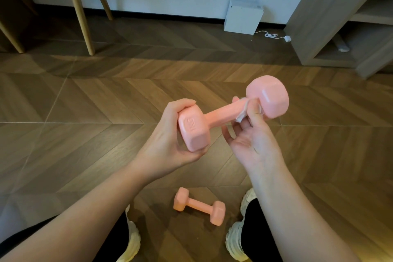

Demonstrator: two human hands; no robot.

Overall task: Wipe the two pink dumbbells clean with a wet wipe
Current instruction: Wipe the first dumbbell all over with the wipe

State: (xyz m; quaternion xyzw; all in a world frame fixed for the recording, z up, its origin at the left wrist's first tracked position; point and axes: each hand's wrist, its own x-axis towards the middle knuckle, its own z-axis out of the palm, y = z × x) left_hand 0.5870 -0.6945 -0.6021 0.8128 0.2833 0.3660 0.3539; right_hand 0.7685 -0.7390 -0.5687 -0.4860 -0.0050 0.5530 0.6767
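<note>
Wood floor (85,102) under me. One dumbbell (221,114) is up in the air, tilted, and my left hand (168,140) is curled round its near head. My right hand (251,140) works the handle by the far head. The other dumbbell (198,205) lies on the floor between my shoes (131,238). The wipe (242,116) is pinched against the handle. Risk: a damp, one-ended hold could slip and drop it.
</note>
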